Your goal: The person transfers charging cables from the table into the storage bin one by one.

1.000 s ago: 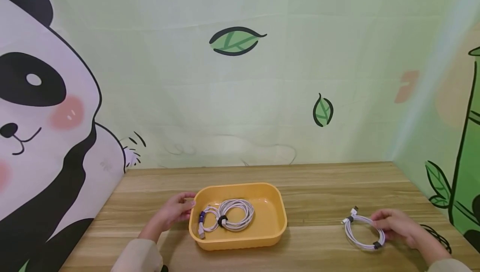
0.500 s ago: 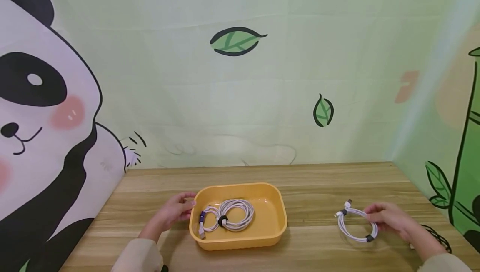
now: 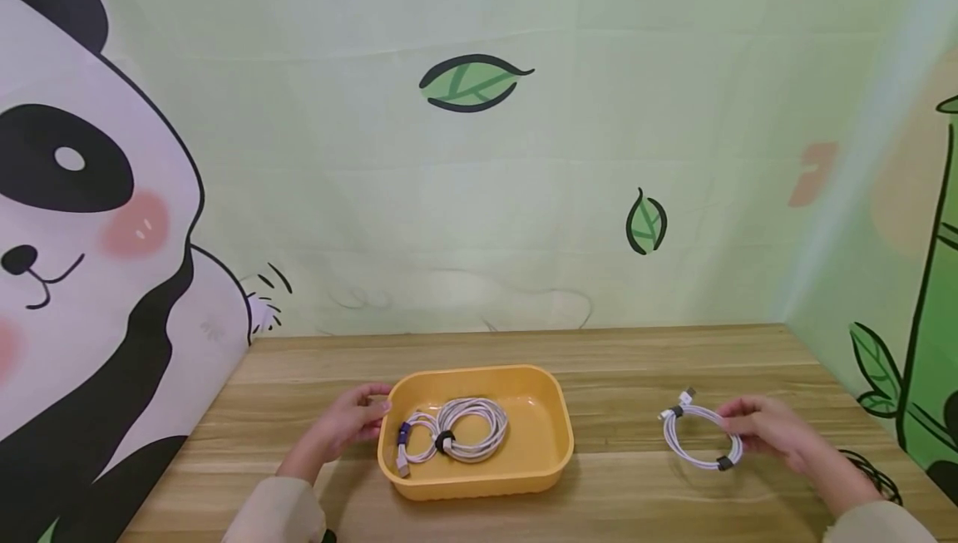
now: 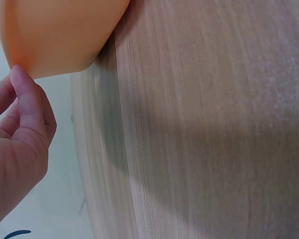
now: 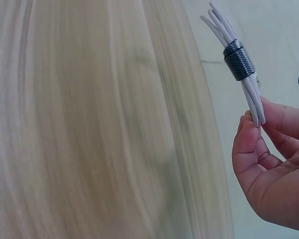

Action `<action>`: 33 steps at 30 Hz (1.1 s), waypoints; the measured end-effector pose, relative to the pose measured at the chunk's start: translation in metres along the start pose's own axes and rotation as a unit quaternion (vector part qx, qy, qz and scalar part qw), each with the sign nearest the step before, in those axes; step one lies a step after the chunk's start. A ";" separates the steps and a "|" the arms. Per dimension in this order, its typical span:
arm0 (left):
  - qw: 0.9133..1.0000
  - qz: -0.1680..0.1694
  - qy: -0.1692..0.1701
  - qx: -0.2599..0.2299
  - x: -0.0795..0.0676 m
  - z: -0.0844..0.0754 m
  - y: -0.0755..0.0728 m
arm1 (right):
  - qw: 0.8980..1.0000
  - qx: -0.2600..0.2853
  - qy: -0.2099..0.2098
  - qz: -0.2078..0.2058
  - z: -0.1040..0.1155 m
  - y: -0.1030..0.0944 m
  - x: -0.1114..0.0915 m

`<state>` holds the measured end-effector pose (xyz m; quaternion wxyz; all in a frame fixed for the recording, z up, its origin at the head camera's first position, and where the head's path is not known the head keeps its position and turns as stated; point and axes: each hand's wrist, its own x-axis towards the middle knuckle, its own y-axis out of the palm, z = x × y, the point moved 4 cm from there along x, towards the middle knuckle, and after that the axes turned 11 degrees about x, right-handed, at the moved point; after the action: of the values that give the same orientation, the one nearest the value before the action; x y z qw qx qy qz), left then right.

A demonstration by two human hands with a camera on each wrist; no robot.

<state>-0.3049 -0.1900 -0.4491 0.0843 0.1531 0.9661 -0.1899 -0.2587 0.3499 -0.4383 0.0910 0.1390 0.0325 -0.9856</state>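
A coiled white USB cable (image 3: 703, 436), bound with black ties, hangs over the right part of the table. My right hand (image 3: 769, 431) pinches the edge of its loop between thumb and fingers; the right wrist view shows the strands (image 5: 254, 99) and a dark tie just above the fingertips. On the left, my left hand (image 3: 355, 418) holds the left rim of a yellow plastic tray (image 3: 535, 443), thumb on the rim in the left wrist view. Inside the tray lie a larger coiled white cable (image 3: 490, 435) with a black tie and a smaller white one (image 3: 421, 451) with a dark blue tie.
A coil of black cable (image 3: 876, 476) lies at the table's right edge, partly behind the right forearm. Around the wooden table (image 3: 621, 510) stands a printed backdrop (image 3: 479, 194) with a panda and leaves.
My right hand has carried the white cable a little leftward and up from the right side of the table. The left hand and the tray have stayed still.
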 end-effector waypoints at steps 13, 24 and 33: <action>1.000 -0.019 -0.020 0.012 0.006 0.005 0.001 | 0.999 0.011 -0.027 -0.015 0.012 0.019 0.005; 1.000 -0.020 -0.014 0.008 0.001 0.002 0.002 | 0.999 0.021 -0.040 -0.020 0.019 0.033 0.010; 0.999 -0.028 -0.020 0.011 0.003 0.002 0.001 | 0.998 0.022 -0.039 -0.034 0.023 0.041 0.016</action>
<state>-0.3069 -0.1889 -0.4522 0.0963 0.1227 0.9661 -0.2059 -0.2720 0.3050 -0.4217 0.0552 0.1010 0.0120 -0.9933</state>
